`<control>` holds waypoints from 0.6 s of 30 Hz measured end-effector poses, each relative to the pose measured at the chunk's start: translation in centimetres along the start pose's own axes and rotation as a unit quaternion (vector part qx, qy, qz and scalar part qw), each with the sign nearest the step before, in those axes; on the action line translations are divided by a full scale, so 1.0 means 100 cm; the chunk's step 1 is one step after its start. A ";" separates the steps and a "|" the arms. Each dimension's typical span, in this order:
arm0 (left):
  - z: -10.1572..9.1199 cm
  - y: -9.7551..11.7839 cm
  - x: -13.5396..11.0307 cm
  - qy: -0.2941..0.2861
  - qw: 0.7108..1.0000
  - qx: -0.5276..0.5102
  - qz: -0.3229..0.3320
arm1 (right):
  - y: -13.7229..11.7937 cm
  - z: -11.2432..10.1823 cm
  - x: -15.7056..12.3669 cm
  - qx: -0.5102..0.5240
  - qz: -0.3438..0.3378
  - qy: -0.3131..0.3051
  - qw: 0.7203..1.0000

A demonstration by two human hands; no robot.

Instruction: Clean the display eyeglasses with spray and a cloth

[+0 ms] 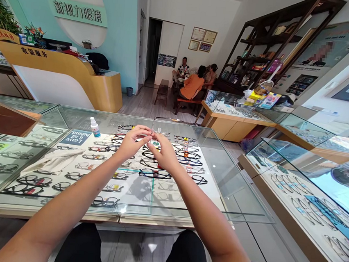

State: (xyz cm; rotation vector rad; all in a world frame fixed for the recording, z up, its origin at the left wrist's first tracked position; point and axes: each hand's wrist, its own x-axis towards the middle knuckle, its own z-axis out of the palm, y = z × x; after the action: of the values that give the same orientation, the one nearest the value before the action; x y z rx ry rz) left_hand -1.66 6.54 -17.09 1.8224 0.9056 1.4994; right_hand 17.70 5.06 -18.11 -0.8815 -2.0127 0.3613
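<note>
Over the glass display counter (132, 210), my left hand (132, 142) and my right hand (164, 149) meet at the fingertips. Both are closed in a pinch on a thin-rimmed pair of eyeglasses (173, 119), whose front extends to the right beyond my fingers. My fingers cover part of the eyeglasses, and the exact points of grip are hard to see. Rows of dark-framed glasses (154, 173) lie beneath my hands. Left of them stands a small white spray bottle (95, 128) with blue liquid, upright. A crumpled pale cloth (52, 161) lies nearer to me on the left.
A brown-backed mirror or stand (7, 117) sits at the far left of the counter. Other glass showcases (306, 201) stand to the right. Behind are a wooden reception desk (104, 89), a bench (163, 89) and several seated people (193, 85).
</note>
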 end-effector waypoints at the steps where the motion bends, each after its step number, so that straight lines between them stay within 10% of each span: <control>1: 0.000 0.002 -0.001 0.009 1.000 0.023 0.015 | 0.002 0.001 0.000 -0.012 -0.002 -0.001 1.000; 8: -0.019 0.003 0.009 0.155 0.983 0.095 0.002 | 0.006 -0.003 0.002 -0.051 -0.001 0.000 0.999; 18: -0.113 -0.032 0.035 0.439 0.873 0.213 0.004 | 0.008 -0.010 0.004 -0.057 0.010 0.014 0.998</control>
State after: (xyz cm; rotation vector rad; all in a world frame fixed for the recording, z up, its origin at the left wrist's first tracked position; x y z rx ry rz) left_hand -12.74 11.60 -15.68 1.3427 1.7625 2.3249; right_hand 18.72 5.80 -17.69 -0.9728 -2.0151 0.2471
